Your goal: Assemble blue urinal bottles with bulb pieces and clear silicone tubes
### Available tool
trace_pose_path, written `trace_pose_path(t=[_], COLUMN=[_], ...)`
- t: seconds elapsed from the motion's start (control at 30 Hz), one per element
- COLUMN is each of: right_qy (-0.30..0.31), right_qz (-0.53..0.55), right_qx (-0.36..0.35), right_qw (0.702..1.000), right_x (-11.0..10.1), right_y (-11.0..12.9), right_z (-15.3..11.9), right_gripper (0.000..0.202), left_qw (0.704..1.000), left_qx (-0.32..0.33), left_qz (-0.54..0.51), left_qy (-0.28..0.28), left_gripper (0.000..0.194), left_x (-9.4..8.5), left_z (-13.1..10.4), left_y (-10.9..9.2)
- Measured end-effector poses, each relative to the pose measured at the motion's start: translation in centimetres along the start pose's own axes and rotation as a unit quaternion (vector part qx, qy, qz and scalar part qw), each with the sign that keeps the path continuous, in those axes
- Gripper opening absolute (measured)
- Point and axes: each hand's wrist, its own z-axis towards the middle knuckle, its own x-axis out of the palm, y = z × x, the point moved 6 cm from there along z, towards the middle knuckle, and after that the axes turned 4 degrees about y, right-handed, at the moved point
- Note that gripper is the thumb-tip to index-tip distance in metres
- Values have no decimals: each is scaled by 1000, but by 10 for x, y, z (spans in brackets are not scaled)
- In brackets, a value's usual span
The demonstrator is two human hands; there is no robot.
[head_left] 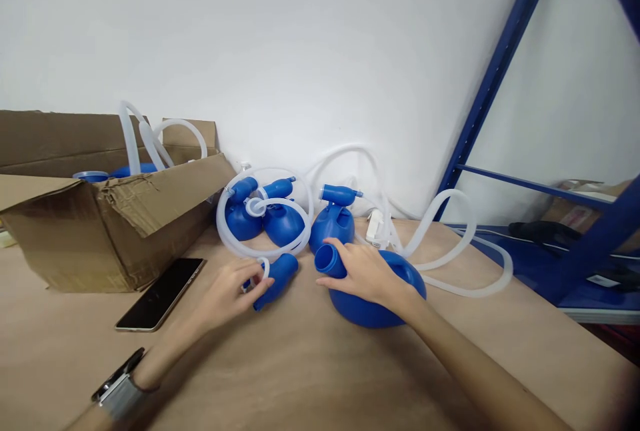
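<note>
My right hand (367,271) is wrapped round the neck of a blue plastic bottle (367,311) with a side handle, which lies on the table, its uncapped mouth facing left. To its left, my left hand (239,287) pinches a thin white ring (266,267) between thumb and fingers. Right beside those fingers a loose blue tapered spout (281,277) lies on the table; whether they touch it I cannot tell. Behind the hands stand several more blue bottles (331,227) fitted with blue spouts, and clear hoses (225,234) are coiled around some of them.
An open cardboard box (65,244) with blue bottles and hoses stands at the left. A phone (160,294) lies before it. Loose hose (470,217) loops over the table's right side, near a white plug-like block (374,227) and a blue metal rack (480,111).
</note>
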Motion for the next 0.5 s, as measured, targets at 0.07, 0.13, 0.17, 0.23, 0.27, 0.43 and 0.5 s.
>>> trace_pose_path(t=[0.07,0.13,0.17,0.23,0.27,0.43,0.5], right_qy=[-63,-139,-157,-122,-81,17,33], right_qz=[15,31,41,76,100,375,511], right_qx=[-20,-63,-92,-161,-182,22,89], right_qw=[998,988,982,976,975,927,854], right_x=[-4,-7,-4,12,24,81,99], right_y=[-3,5,14,40,53,60,50], right_z=[-4,-14,-21,-35,-42,-54,-51], right_gripper=[75,62,52,37,33,57,70], left_qw=[998,993,990,989,989,994,996], left_qx=[-43,-78,-91,-107,-110,-63,-28], left_qz=[1,33,51,73,76,71,67], left_qy=[-53,-88,-91,-76,-66,-56,-51], left_gripper=[37,31,29,28,30,33,32], left_x=[1,5,10,20,25,38,41], left_z=[-4,-8,-10,-12,-13,-17,-19], left_y=[13,22,26,30,31,19,7])
